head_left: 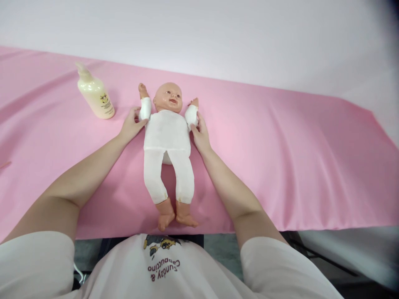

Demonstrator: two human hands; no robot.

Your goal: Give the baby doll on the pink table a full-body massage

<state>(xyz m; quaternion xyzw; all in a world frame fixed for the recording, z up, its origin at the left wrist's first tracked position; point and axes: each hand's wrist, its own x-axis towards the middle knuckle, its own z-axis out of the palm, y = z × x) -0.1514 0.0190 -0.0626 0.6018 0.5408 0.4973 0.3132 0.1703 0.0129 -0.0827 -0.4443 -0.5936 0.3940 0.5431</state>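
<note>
Desk [280, 166], cloth-covered [311, 137]: one doll [167, 137] lying on its back at the middle, head toward the far edge, feet at the near edge. Doll's arms raised either side of its head. Person's left hand [131, 124] at the doll's arm on the left, touching; right hand [201, 135] at the arm on the right, touching. One pump bottle [95, 93], upright, left of the doll and slightly farther back, apart from it. Wall behind the desk.
</note>
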